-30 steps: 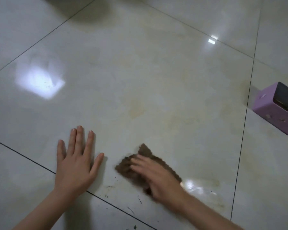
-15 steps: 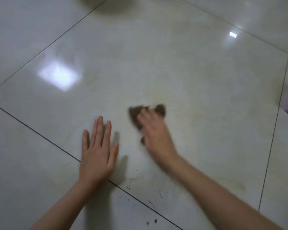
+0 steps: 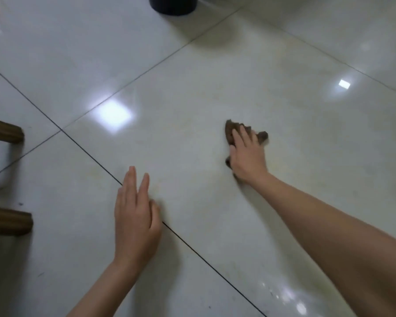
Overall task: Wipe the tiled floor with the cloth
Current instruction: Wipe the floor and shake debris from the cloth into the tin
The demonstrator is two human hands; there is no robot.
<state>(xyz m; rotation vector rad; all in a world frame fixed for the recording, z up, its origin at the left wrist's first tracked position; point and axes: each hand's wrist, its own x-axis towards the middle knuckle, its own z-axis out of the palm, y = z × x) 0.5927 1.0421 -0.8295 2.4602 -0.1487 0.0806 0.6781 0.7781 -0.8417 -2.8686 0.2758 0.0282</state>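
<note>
Brown and scrunched up, the cloth (image 3: 230,133) is found right of the middle of the big pale tile, pinned to the tiled floor (image 3: 215,72) under the right hand (image 3: 247,156). The fingers (image 3: 244,136) of that hand are laid fairly straight and a bit apart across the top, so it's pressed down rather than gripped. Only a couple of corners are seen poking out, at the far side and by the thumb. Going by the bunching, it's light, limp stuff that would probably get folded over itself if dragged by one edge, so it's best held from above with the palm spread over the middle. The tile looks glossy and slick, so not much drag is expected. The left hand (image 3: 135,213) is set palm-down nearer and to the left, across a dark grout line (image 3: 89,154), fingers straight and close together, nothing held. A dark bin (image 3: 173,5) is parked at the far edge, well apart.
</note>
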